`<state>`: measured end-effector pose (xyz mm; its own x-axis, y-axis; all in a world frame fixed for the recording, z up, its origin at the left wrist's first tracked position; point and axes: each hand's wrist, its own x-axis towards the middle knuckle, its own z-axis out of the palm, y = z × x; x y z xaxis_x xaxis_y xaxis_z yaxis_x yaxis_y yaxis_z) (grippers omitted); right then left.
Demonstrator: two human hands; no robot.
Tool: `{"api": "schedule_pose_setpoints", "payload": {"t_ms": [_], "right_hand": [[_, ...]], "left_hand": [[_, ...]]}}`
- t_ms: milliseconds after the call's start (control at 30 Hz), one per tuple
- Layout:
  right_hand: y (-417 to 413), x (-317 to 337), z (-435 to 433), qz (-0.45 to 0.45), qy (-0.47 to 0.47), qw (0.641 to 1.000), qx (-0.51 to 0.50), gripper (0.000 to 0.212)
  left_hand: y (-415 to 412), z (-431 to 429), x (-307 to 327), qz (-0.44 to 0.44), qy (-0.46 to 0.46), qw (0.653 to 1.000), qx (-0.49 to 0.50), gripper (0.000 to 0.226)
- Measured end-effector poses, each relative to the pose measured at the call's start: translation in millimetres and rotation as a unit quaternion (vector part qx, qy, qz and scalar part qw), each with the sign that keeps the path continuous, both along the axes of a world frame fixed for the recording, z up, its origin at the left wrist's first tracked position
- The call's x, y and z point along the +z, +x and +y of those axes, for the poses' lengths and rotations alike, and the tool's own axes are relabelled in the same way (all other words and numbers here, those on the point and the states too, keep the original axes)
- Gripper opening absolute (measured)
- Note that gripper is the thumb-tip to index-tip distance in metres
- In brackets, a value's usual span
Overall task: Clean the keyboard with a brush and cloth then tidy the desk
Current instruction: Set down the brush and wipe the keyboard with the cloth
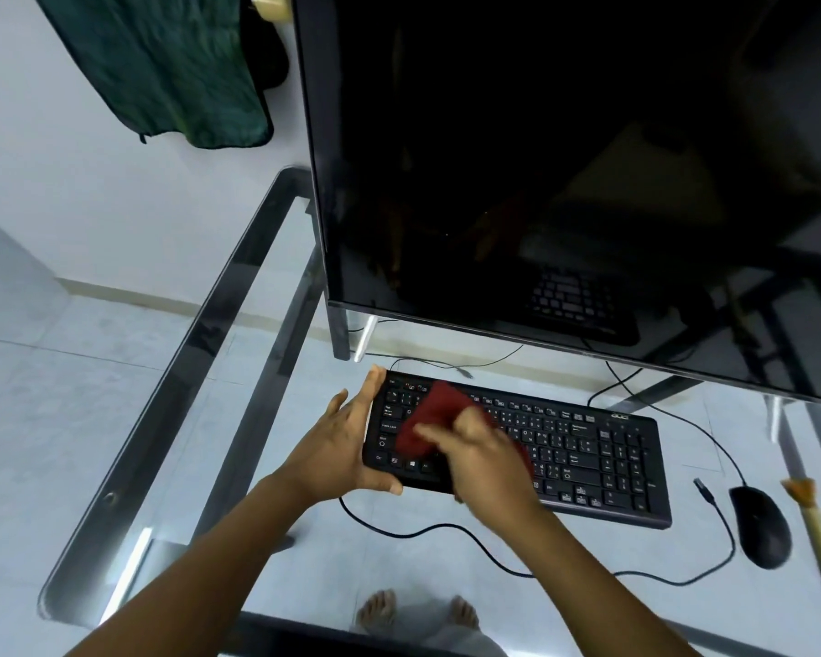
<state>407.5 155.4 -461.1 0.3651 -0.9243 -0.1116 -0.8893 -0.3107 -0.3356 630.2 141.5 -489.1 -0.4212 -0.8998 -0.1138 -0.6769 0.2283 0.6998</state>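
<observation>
Glass desk (pixel 171 419) w/ dark metal frame, pale tiled floor showing through; big black monitor (pixel 565 182) at far side, green fabric (pixel 162 64) hanging far left. Black keyboard (pixel 588 462) lies flat mid-desk, long axis running left-right, slightly skewed, near edge dropping toward the right. Left hand (pixel 347 448) clamps kbd's left end, thumb on near edge, fingers up the side = steadying it. Right hand (pixel 479 457) closed on a soft dark-red cloth (pixel 432 419), pressed on the left key block; hand blurred, prob mid-wipe. Unwiped keys + numpad lie to the right of the cloth, so next stroke likely goes right along the long axis; right hand nearer. Matte black mouse (pixel 761 528) right of kbd, cable (pixel 446 528) looping on the near side. Brush (pixel 816 528), pale handle w/ orange bristles, far right edge, untouched.
</observation>
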Motion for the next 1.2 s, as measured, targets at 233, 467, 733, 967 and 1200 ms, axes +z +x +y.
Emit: {"api": "schedule_pose_setpoints", "payload": {"t_ms": [233,467,733,967,1200], "right_hand": [[44.3,2.2,-18.6,-0.025,0.005,0.991,-0.131,0.055],[27.4,-2.7,-49.6,0.007,0.005,0.991,-0.131,0.055],[71.6,9.2,-31.9,-0.014,0.039,0.999,-0.029,0.049],[1.7,-1.0,-38.4,-0.005,0.010,0.993,-0.118,0.051],[26.0,12.7,-1.4,-0.029,0.077,0.989,0.125,0.057]], "left_hand": [[-1.3,0.6,2.1,-0.006,0.003,1.000,0.002,0.143],[-1.3,0.9,3.1,-0.005,0.011,1.000,0.003,0.145],[-2.2,2.0,0.6,-0.014,0.006,1.000,0.017,0.145],[-6.2,1.1,3.5,-0.015,-0.001,1.000,0.024,0.143],[-4.1,1.0,4.4,-0.028,0.001,0.999,0.018,0.144]]}}
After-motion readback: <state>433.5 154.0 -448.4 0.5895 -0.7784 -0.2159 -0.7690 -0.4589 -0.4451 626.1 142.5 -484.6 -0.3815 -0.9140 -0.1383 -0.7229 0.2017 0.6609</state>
